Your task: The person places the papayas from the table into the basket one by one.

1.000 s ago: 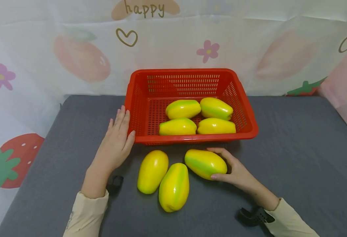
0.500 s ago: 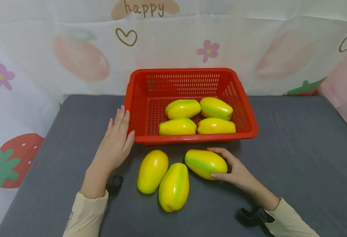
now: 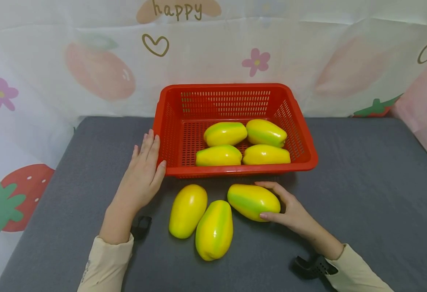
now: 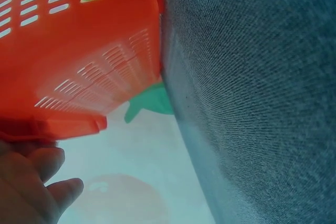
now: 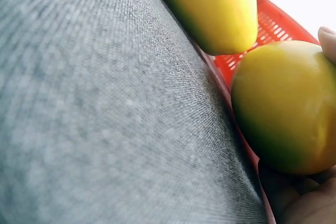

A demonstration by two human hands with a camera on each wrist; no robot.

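Observation:
My right hand (image 3: 291, 211) holds a yellow-green papaya (image 3: 252, 202) by its right end, thumb on the near side and fingers on the far side. In the right wrist view this papaya (image 5: 286, 108) sits between thumb and fingers, close over the grey cloth. My left hand (image 3: 140, 174) rests with straight fingers along the left rim of a red slotted plastic basket (image 3: 228, 171); the left wrist view shows fingertips (image 4: 65, 191) beside the rim. Two other papayas, one on the left (image 3: 188, 211) and one nearer me (image 3: 214, 231), lie side by side before the basket.
Several papayas (image 3: 225, 134) lie in the middle and right of the basket, with its red bottom (image 3: 191, 142) showing at the left. Grey cloth (image 3: 374, 194) covers the table. A printed curtain (image 3: 206, 61) hangs right behind the basket.

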